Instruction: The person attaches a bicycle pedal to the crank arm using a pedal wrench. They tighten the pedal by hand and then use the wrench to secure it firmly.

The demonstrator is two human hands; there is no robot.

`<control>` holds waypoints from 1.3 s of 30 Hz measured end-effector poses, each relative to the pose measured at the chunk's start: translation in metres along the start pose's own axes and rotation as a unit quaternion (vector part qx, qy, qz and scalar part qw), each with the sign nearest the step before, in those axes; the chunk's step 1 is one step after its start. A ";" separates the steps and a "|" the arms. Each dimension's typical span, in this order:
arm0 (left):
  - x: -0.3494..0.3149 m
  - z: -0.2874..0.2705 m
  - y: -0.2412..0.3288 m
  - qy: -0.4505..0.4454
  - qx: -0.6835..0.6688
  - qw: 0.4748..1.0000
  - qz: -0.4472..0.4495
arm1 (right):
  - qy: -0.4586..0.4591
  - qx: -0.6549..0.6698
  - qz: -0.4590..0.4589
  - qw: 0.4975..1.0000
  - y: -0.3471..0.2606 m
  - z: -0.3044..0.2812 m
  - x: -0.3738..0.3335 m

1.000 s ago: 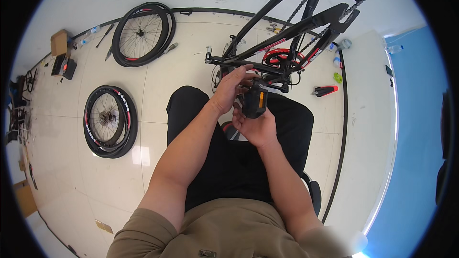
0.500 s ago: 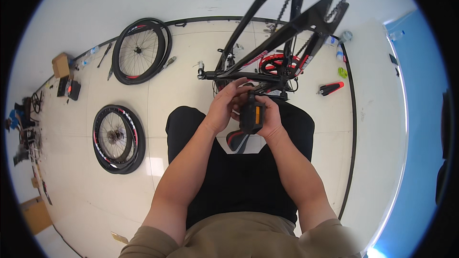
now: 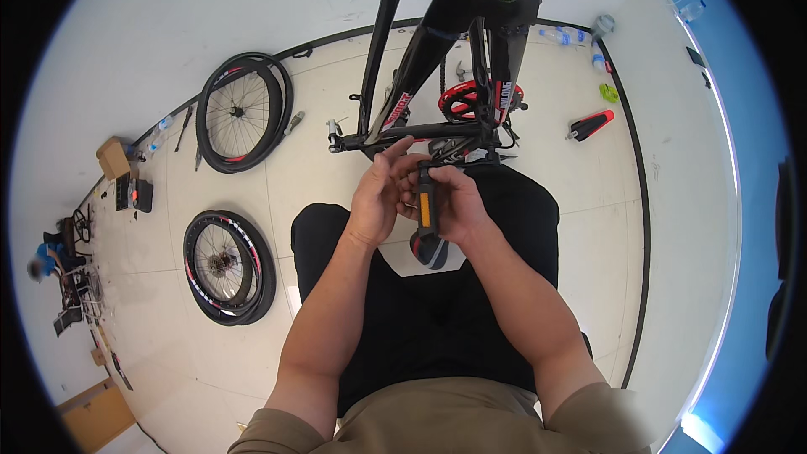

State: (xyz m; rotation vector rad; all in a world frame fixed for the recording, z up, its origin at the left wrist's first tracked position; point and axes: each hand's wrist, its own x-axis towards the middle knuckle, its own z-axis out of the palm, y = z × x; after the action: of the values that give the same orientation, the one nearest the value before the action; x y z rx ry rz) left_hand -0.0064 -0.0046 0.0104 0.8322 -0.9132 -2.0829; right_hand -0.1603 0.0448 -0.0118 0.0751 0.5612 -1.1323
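A black bicycle pedal (image 3: pixel 435 197) with an orange reflector (image 3: pixel 425 212) is held roughly upright at the centre, above the gap between two knees in black trousers (image 3: pixel 525 227). It is gripped by the right hand (image 3: pixel 462 208), with the thumb laid near its upper end. The left hand (image 3: pixel 372 200) is held just to the left of the pedal, palm turned inward and fingers loosely curved; whether the pedal is also gripped by it cannot be told. Just beyond the hands, a black bicycle frame (image 3: pixel 429 38) is seen, with a red chainring (image 3: pixel 449 109) low on it. On the pale tiled floor (image 3: pixel 328 118), two wheels are laid to the left, one farther away (image 3: pixel 238 111) and one nearer (image 3: pixel 220 264). To the right, a red-and-black object (image 3: pixel 591 124) is seen.
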 end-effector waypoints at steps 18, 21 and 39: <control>-0.001 0.000 -0.001 -0.023 0.009 0.999 0.028 | -0.016 -0.028 0.037 0.999 -0.013 0.003 -0.008; 0.000 0.001 -0.003 -0.021 -0.017 0.999 0.028 | -0.009 -0.028 0.040 0.999 -0.013 -0.003 -0.003; 0.001 0.000 -0.005 0.000 0.013 0.999 0.038 | 0.025 -0.056 0.033 0.998 -0.020 0.002 -0.005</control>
State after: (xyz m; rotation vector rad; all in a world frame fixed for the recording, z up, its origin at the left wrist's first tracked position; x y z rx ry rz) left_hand -0.0086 -0.0031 0.0065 0.7977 -0.9584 -2.0094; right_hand -0.1782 0.0396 -0.0031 0.0245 0.6611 -1.0343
